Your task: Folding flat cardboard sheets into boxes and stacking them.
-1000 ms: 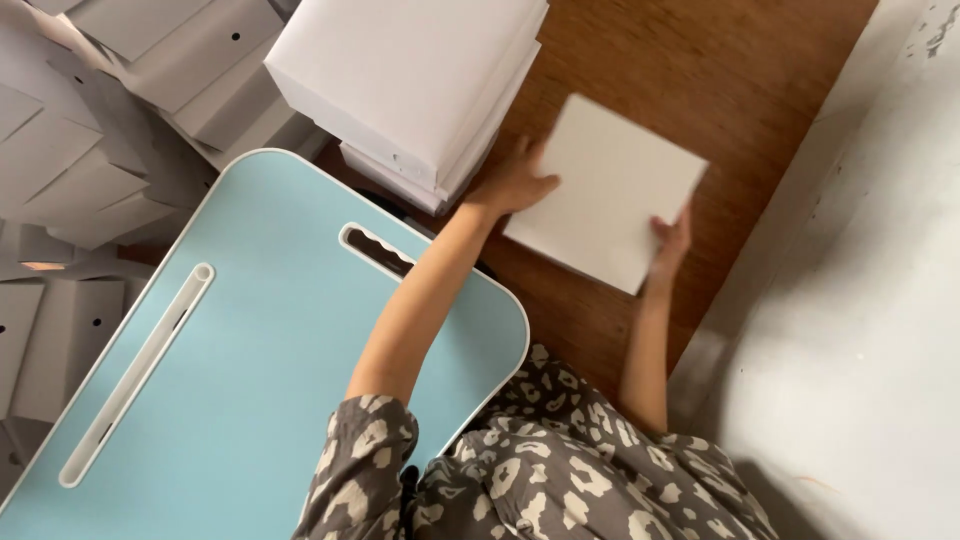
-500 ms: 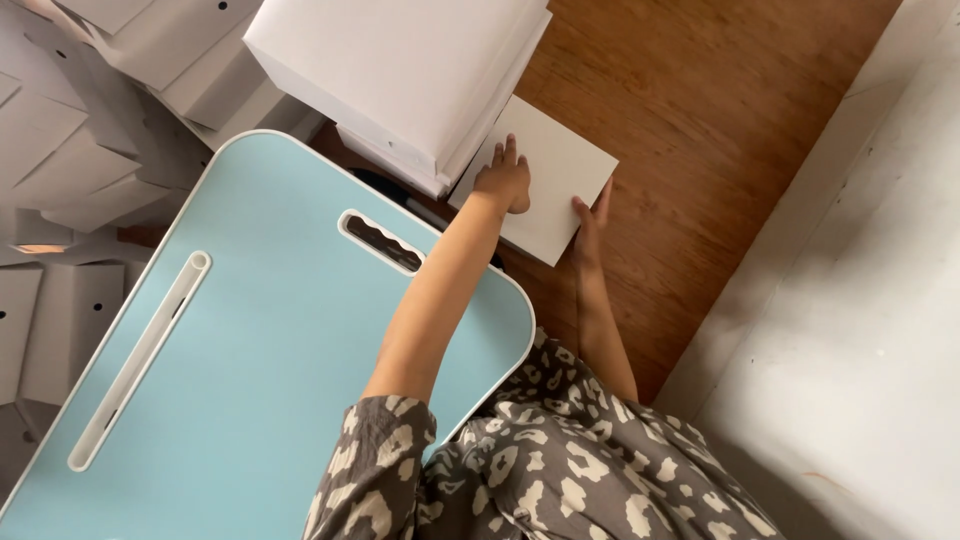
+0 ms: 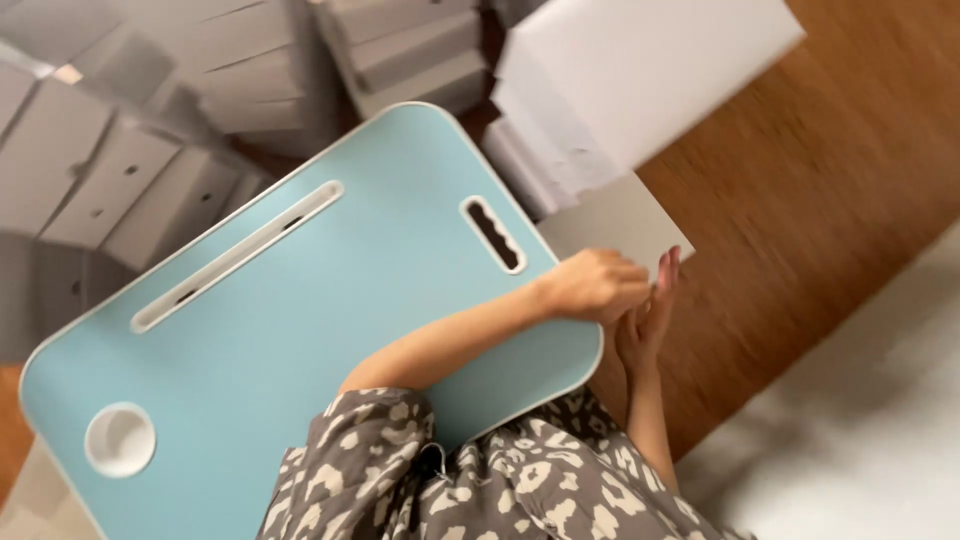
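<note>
The left hand [image 3: 597, 285] is curled, the right hand [image 3: 648, 315] is flat and empty, so the white card [image 3: 620, 220] beside them could slip.

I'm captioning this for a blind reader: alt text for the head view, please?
Both hands, left hand and right hand, meet at a flat white card on the wooden floor, beside a light blue lap desk and stacked white boxes.

White flat box [image 3: 618, 222] on the floor, just beyond the worktop's far corner, partly under a tall stack of white boxes [image 3: 640, 85]. Grey-white folded boxes [image 3: 120, 180] with small round holes piled far left. More stacked boxes [image 3: 400, 45] at top centre. No labels or screens.
</note>
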